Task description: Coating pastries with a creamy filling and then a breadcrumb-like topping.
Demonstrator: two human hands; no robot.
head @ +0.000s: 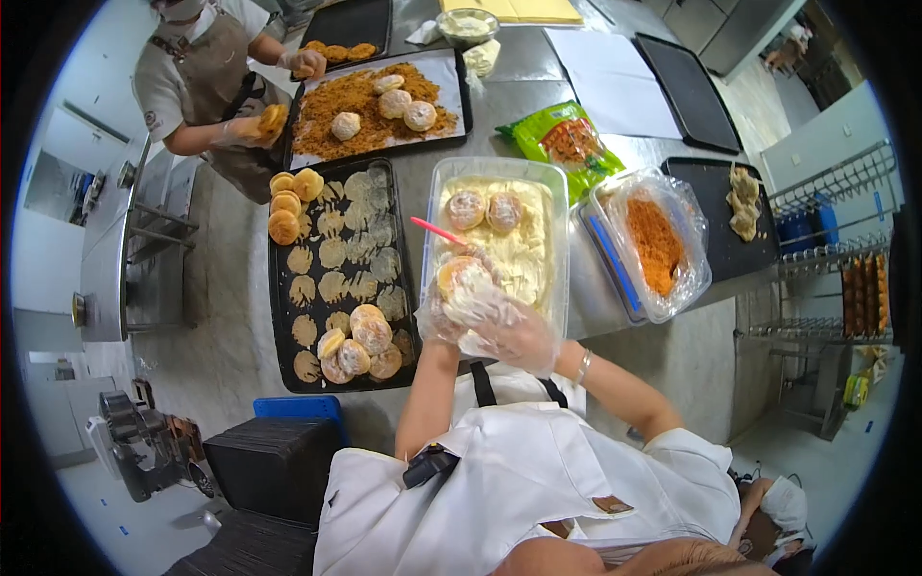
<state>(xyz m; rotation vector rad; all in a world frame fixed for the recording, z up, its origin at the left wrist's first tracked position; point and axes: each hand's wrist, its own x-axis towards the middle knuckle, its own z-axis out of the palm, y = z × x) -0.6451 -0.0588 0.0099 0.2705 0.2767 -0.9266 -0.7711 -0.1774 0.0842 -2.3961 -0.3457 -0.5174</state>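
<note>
In front of me, a clear plastic tub [560, 216] holds pale yellow cream [529, 259]. Two sugar-dusted buns [464, 209] rest on the cream near the far end. My left hand [438, 317], in a clear plastic glove, holds a round bun [455, 272] over the near part of the tub. Cream coats the bun's near side. Across it reaches my gloved right hand [515, 327], its fingers touching the creamy bun; the glove and cream hide its exact grip. A tool with a pink handle [436, 230] slants just beyond the held bun.
Left of the tub, a black tray [279, 317] carries several buns [371, 335]. Beyond, a co-worker [209, 79] handles pastries beside a tray of brown floss [331, 108]. A green packet [569, 144], a container of orange floss [654, 245] and another black tray [756, 252] lie rightward.
</note>
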